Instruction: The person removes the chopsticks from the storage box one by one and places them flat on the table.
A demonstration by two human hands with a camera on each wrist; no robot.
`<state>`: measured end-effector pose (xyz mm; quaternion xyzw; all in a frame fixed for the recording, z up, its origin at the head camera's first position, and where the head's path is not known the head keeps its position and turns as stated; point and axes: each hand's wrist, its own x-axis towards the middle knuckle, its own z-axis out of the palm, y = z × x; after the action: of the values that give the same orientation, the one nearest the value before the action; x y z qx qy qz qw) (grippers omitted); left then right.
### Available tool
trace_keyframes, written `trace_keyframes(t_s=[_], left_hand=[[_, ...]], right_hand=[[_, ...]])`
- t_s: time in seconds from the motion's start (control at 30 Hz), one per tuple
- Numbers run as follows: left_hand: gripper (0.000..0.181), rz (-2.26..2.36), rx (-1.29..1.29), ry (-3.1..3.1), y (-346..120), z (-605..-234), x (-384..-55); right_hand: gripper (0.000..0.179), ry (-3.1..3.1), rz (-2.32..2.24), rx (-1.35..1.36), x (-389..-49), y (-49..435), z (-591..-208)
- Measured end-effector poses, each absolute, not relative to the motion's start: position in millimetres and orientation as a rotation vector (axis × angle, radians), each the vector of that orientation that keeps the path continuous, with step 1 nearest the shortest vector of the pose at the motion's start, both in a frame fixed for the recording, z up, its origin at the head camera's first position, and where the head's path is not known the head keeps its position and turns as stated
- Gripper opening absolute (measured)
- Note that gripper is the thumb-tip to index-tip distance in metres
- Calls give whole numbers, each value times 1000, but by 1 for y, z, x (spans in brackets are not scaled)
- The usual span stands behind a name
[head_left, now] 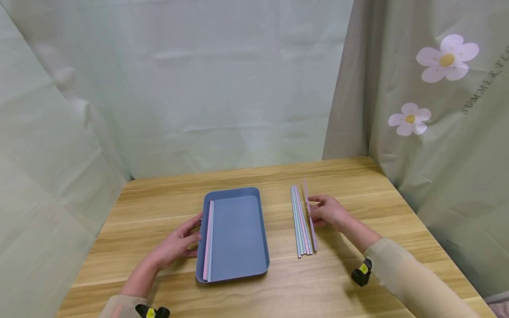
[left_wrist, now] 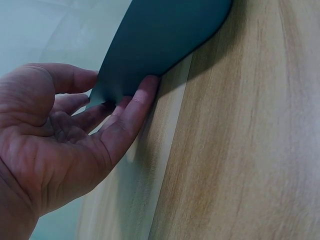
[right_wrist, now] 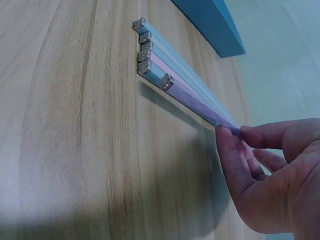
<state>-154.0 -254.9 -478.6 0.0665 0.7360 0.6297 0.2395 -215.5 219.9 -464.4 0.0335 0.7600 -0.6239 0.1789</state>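
Observation:
A blue-grey rectangular tray (head_left: pixel 240 234) sits on the table, a few pink and pale blue chopsticks (head_left: pixel 208 240) lying along its left inner side. My left hand (head_left: pixel 176 245) is at the tray's left edge. In the left wrist view its thumb meets the rim, with the other fingers against the wall and low edge. To the tray's right lies a row of several pastel chopsticks (head_left: pixel 300 225) with silvery ends. Just right of that row, my right hand (head_left: pixel 328 211) pinches a purple chopstick (right_wrist: pixel 192 102) between thumb and fingers. Its near end is lifted slightly off the wood.
Wood-grain table (head_left: pixel 278 282) lies under everything. Pale curtains (head_left: pixel 238 88) hang behind and at both sides, the right one (head_left: pixel 437 176) printed with flowers. Small black-and-yellow devices (head_left: pixel 362 272) are strapped on both wrists.

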Motion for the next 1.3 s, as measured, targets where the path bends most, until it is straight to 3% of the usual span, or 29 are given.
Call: trace_keyframes(t_s=[1.3], left_hand=[[73,1727,173,2025,-254,-478,-153]], right_hand=[[65,2218,-1651,63,-215,207,-468]])
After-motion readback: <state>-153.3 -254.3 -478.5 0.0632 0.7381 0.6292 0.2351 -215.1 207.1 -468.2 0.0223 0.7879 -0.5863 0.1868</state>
